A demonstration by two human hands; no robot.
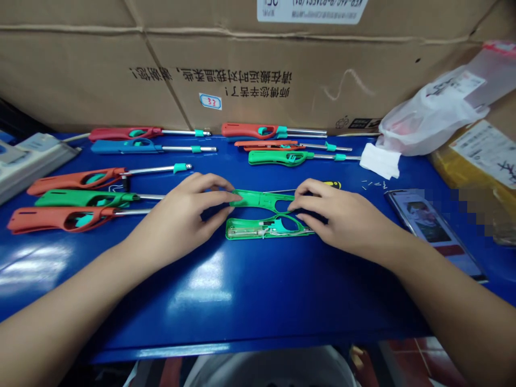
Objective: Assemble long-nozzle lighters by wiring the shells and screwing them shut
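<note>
The green shell half (256,199) of a long-nosed lighter lies between my hands, its hollow side up. My left hand (199,207) has its fingertips on the shell half's left end. The fingers of my right hand (326,209) grip its right end, by the trigger loop. Just below it, nearer to me, lies the other half of the lighter (250,230), with a clear fuel tank, wires and a teal trigger in it. My right thumb is close to that half's right end and partly hides its metal tube. A screwdriver (332,185) with a yellow-and-black handle lies behind the shell half.
Several red, orange, blue and green lighters (72,220) lie at the left and along the back. Small screws (377,184), white paper (380,161) and a phone (437,231) are at the right. A large cardboard box (181,59) stands behind; a power strip (40,161) lies left.
</note>
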